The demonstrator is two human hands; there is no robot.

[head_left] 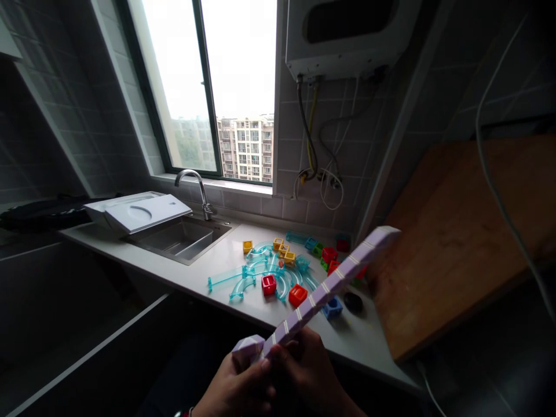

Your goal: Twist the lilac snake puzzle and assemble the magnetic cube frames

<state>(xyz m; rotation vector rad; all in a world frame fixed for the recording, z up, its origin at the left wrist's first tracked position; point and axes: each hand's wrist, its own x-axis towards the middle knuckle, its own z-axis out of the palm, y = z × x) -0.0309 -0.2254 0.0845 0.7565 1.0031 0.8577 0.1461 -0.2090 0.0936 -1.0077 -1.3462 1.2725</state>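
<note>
Both my hands meet at the bottom centre and grip the near end of a long purple-and-white segmented twist puzzle [330, 284]. My left hand [237, 385] is closed on the bent end segment. My right hand [306, 370] is closed round the strip just beside it. The straight part of the puzzle rises diagonally up and to the right, over the countertop, and its far tip is near the wooden board.
On the white countertop [217, 255] lie turquoise marble-run track pieces [260, 272] and red, yellow, blue and green hollow cubes [297, 294]. A steel sink [182, 237] with a tap [197, 188] is left, a wooden board [456, 243] right, a water heater [347, 35] above.
</note>
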